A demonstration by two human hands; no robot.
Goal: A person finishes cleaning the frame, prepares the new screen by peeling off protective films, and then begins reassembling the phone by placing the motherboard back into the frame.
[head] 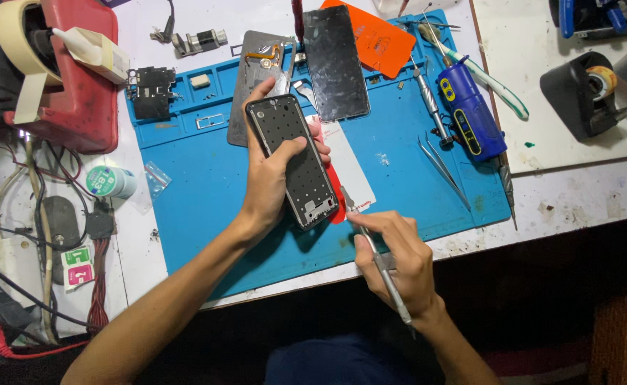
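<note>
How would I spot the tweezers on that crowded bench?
Find the blue mat covering the middle of the bench. Near its right side lies a fat blue tool; the tweezers lie just left of and below it. They are thin bare metal, two legs ending in sharp points, unlike the round-handled screwdriver above them.

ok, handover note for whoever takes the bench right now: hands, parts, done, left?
Left hand: grips the phone frame above the blue mat.
Right hand: holds a thin metal tool, tip at the frame's lower corner.
Parts: screen panel, back cover and small board lie on the mat; tweezers to the right.
Done: phone is apart.
Left: work at the lower edge is in progress; the rest cannot be told.
</note>
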